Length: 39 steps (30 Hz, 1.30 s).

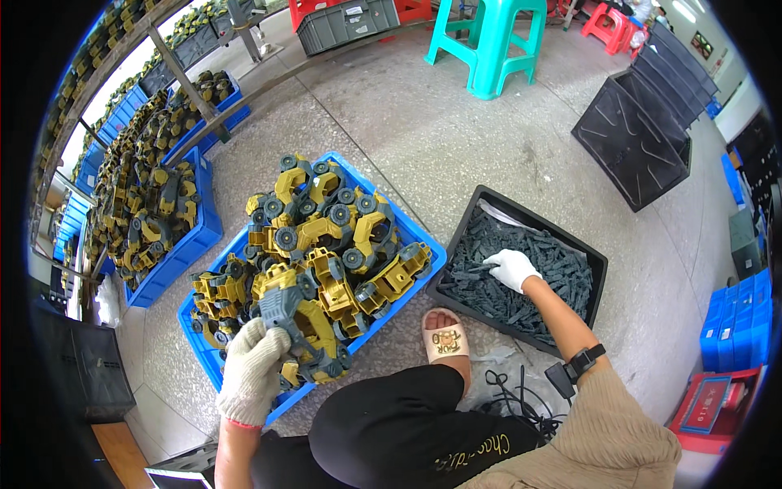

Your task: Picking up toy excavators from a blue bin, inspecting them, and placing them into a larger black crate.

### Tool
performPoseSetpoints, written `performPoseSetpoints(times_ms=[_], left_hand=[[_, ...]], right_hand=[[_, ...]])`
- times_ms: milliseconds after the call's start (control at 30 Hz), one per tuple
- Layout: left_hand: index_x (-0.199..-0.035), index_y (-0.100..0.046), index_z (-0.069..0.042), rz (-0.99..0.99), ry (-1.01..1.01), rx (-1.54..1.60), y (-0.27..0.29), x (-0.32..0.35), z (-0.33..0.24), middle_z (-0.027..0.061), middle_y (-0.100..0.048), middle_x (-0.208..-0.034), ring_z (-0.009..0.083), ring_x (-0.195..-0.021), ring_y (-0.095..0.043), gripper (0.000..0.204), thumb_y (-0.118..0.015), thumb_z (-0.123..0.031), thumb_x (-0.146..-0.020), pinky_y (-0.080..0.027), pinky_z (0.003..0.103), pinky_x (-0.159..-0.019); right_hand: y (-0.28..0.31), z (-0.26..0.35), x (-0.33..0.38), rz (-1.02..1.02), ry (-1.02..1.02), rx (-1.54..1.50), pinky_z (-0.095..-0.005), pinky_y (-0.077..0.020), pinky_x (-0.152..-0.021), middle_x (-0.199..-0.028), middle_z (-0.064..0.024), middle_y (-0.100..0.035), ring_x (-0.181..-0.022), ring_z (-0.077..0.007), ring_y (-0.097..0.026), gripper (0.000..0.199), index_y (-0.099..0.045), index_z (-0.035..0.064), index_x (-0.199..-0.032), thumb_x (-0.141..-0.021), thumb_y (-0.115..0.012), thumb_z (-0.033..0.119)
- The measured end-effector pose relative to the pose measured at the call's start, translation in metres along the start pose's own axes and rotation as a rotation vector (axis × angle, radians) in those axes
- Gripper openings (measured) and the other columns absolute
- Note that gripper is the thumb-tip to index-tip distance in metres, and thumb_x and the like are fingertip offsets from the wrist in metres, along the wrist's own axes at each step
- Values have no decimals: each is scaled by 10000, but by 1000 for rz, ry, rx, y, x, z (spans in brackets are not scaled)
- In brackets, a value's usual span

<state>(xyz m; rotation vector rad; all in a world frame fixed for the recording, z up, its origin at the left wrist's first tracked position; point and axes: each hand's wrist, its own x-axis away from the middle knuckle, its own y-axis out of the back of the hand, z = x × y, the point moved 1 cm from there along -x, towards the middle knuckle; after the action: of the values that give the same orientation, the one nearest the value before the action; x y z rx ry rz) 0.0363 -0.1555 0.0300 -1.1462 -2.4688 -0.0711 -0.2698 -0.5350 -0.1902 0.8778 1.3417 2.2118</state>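
Observation:
My left hand, in a knitted off-white glove, is closed around a toy truck with yellow and dark grey parts. It holds the truck above a blue crate heaped with similar toy trucks. In a white glove, my right hand reaches into a black tray filled with small dark grey plastic parts. Its fingers are extended and touch the loose parts; nothing shows held between them.
More blue crates of toy trucks stand at the left beside a rack. A green stool stands at the far side. Black crates lie at far right, blue bins nearer. Black cables lie near my foot.

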Motion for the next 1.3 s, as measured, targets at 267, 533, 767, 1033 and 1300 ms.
performPoseSetpoints(times_ms=[267, 533, 767, 1033, 1300], left_hand=[[-1091, -620, -14, -26, 19, 34, -5, 1, 11, 72, -681, -975, 180, -880, -639, 217, -657, -153, -929, -498, 316, -811], [-1063, -657, -34, -93, 39, -100, -4, 10, 12, -9, -664, -915, 74, -803, -561, 207, -664, -202, -942, -443, 257, -726], [-1027, -647, -26, -67, -47, -111, -4, 19, 8, -11, -666, -883, 61, -805, -588, 179, -699, -156, -915, -477, 236, -731], [-877, -640, -31, -145, -87, -468, -20, 34, -23, 16, -636, -778, 56, -730, -567, 147, -705, -163, -879, -456, 264, -654], [-849, -667, -58, -282, -531, -843, -7, 33, -3, 133, -619, -789, 331, -792, -624, 188, -740, -214, -774, -492, 412, -697]], right_hand=[[-4, 17, -3, -39, -8, 54, -435, -525, -939, -1132, -154, -687, -1065, -348, -667, 327, -743, 166, -1157, -853, -732, 288], [-12, 28, -11, -62, -99, 140, -448, -546, -908, -1119, -222, -684, -1025, -398, -677, 306, -736, 82, -1079, -800, -626, 142], [10, 84, 22, 8, -168, -1312, -275, -571, -657, -928, -87, -708, -750, -146, -677, 267, -660, 26, -1112, -851, -712, 50], [85, 296, 82, 461, 246, -1431, -287, -600, -711, -948, -99, -696, -815, -178, -718, 311, -617, -1, -1104, -844, -786, -11], [78, 342, 80, 315, 332, -1316, -310, -594, -584, -874, -132, -713, -700, -195, -717, 190, -619, -18, -1063, -904, -720, 12]])
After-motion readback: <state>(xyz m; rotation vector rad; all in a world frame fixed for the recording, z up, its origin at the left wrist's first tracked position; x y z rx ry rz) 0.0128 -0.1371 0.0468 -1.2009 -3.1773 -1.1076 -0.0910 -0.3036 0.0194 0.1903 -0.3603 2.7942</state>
